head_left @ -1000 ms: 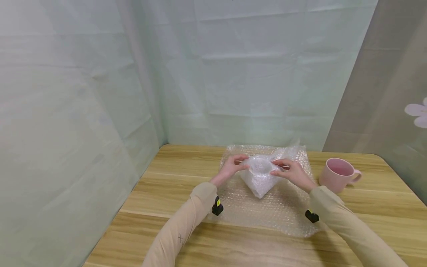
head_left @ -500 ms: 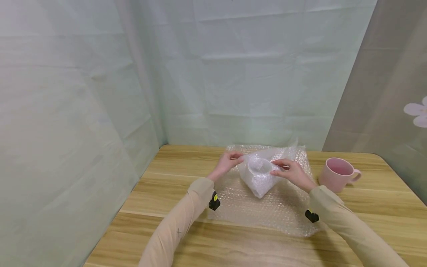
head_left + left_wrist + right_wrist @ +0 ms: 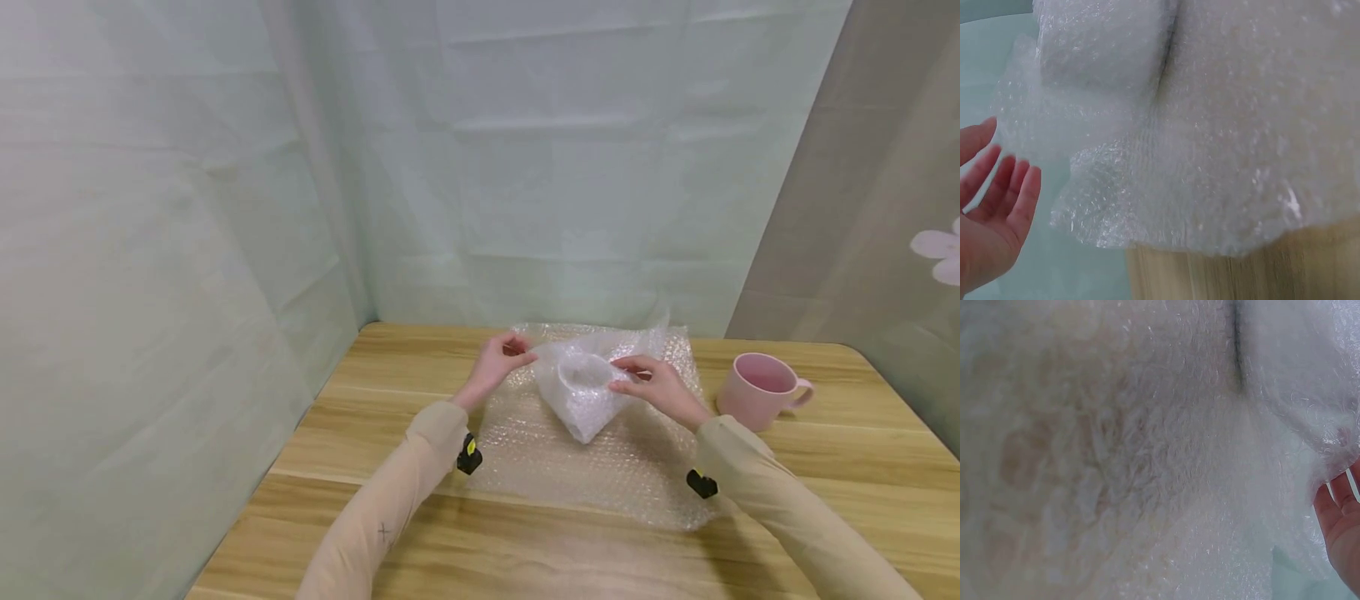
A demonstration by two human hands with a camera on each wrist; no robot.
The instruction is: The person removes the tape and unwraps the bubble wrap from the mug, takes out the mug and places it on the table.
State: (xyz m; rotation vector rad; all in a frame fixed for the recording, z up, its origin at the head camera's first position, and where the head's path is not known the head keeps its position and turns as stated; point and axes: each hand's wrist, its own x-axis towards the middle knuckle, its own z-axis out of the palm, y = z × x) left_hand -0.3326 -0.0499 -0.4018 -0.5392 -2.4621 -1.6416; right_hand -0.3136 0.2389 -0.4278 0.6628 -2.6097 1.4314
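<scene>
A bundle of bubble wrap, round at its top like a cup's rim, stands mid-table in the head view; what lies inside is hidden. My right hand pinches a fold of the wrap at the bundle's right side. In the right wrist view its fingers press against the film. My left hand is just left of the bundle, beside a loose flap. In the left wrist view the left thumb and fingers are apart, close to the film's edge, with nothing clearly held.
A flat sheet of bubble wrap lies under the bundle on the wooden table. To the right of my right hand stands a pink mug, handle to the right. Pale cloth curtains hang behind and at the left.
My left hand has moved left, away from the bundle, and a flap of wrap has spread out on that side. The bundle's round top shows more. My right hand stays put.
</scene>
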